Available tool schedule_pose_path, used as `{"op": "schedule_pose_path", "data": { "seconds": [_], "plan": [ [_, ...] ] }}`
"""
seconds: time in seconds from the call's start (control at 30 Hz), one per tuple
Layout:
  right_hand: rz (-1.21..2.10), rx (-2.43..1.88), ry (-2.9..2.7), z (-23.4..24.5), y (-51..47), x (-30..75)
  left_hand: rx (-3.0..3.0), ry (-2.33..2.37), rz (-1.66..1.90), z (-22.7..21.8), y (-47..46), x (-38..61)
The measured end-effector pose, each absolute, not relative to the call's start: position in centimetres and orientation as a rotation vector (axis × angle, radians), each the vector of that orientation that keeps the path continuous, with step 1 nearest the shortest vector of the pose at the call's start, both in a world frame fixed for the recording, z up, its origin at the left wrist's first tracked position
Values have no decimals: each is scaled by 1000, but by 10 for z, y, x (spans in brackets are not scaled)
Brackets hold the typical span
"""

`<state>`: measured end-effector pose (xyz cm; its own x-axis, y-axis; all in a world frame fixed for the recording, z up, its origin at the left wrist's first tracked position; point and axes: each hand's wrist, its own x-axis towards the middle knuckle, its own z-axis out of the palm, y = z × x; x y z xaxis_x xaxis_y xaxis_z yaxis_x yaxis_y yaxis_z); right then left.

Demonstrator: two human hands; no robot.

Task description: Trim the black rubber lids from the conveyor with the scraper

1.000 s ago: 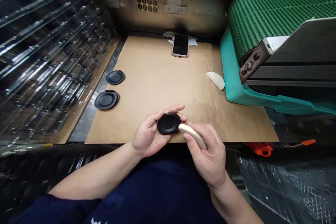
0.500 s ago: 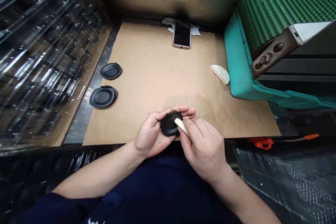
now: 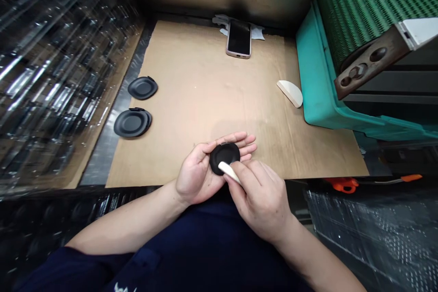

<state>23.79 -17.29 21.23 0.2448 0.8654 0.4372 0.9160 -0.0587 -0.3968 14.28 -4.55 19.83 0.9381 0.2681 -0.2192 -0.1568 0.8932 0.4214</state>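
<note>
Movement shows in the cream pad (image 3: 228, 172): its tip was at the right rim of the black dish (image 3: 223, 151) a second ago and now reaches over the face, towards its lower middle. That suggests the work has gone from the edge to the inner surface, though whether the pad presses or just hovers cannot be told.

The left hand (image 3: 201, 178) holds the dish palm up, its fingers stretched out beneath and its thumb against the rim; the right hand (image 3: 262, 196) pinches the pad between thumb and bent fingers.

The dish is matt, rounded and shallow, like plastic, with a small tab at its top. Similar dark dishes lie at the worktop's left edge, an upper one (image 3: 143, 87) and a lower one (image 3: 132, 123). Smooth brown cardboard (image 3: 191, 77) covers the worktop; a half-round cream piece (image 3: 290, 93) rests on it beside a glossy teal bin (image 3: 316, 86).
</note>
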Motion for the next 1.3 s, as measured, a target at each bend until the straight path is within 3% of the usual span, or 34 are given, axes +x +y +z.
{"op": "schedule_pose_path", "data": {
  "seconds": [0.17,0.4,0.63,1.3],
  "plan": [
    [-323,-2004,-1609,215,-168,251,432,298,163,196,-45,142],
    [77,-1874,-1570,221,-169,230,449,279,259,198,-47,142],
    [-71,-1876,-1489,214,-157,228,486,315,210,200,-47,140],
    [-15,-1783,-1660,218,-162,237,482,314,211,202,-46,140]
  ]
}}
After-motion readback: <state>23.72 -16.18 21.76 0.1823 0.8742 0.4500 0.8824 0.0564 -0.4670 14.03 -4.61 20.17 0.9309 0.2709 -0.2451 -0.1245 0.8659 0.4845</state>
